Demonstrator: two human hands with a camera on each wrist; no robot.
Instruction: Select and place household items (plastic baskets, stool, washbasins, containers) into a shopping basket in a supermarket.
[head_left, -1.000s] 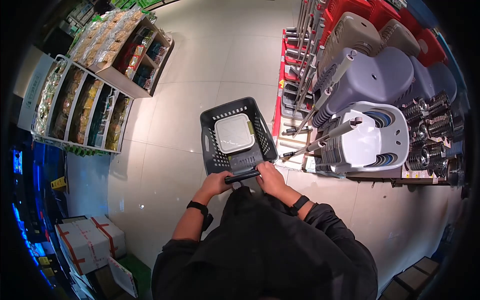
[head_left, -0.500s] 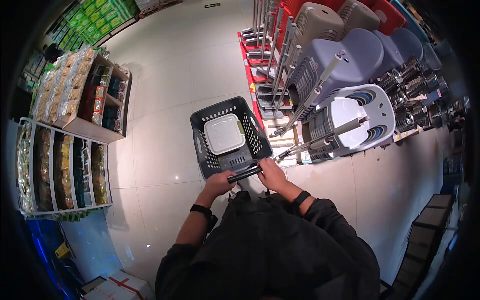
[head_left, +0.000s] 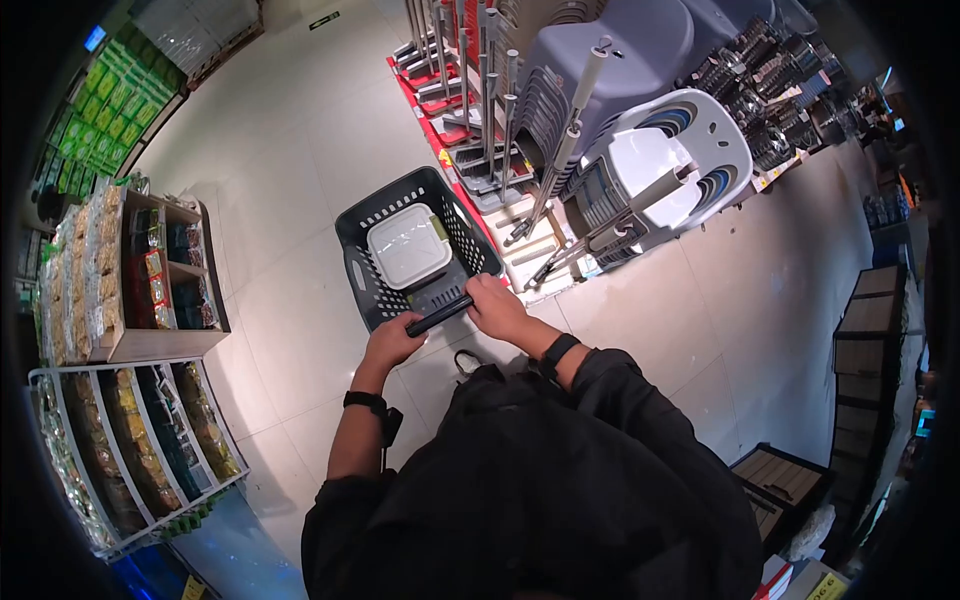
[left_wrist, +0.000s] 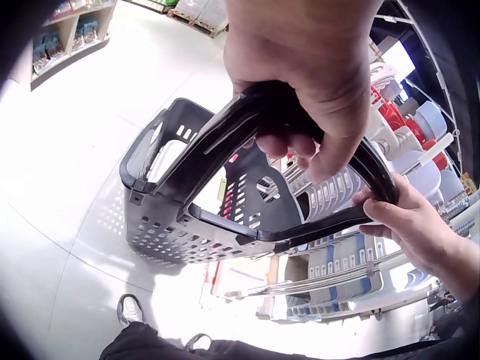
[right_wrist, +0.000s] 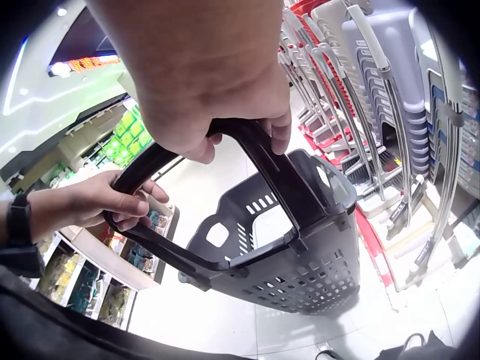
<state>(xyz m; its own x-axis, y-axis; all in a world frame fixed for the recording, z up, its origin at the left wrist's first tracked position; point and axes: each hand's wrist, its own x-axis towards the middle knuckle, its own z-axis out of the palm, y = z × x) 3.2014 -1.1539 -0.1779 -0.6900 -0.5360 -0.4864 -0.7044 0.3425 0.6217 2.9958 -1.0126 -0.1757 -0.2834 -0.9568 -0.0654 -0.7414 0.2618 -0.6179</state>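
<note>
A dark grey shopping basket (head_left: 352, 262) with slotted sides hangs in front of the person's legs, its black handle (head_left: 441, 314) raised. Fingers of the left hand (head_left: 394, 341) curl round the handle's left end. At the right end, the right hand (head_left: 497, 309) grips the same handle. In the left wrist view, the left hand (left_wrist: 311, 82) covers part of the handle from above; the right wrist view has the right hand (right_wrist: 214, 94) over it likewise. Inside the basket lies a box with a white lid (head_left: 408, 247) and a green clip (head_left: 440, 229).
Dustpans and long-handled brooms (head_left: 490, 120) stand on a red-edged display close to the basket's right. Beyond are stacked grey chairs (head_left: 625, 50) and white chairs (head_left: 715, 150). Snack shelves (head_left: 165, 342) and a white rack (head_left: 215, 478) flank the left. Dark crates (head_left: 862, 345) line the right.
The head view has turned rightward and moved along the aisle. The basket sits further left in view, and the brooms and chairs have shifted left. Both hands keep their grip on the handle.
</note>
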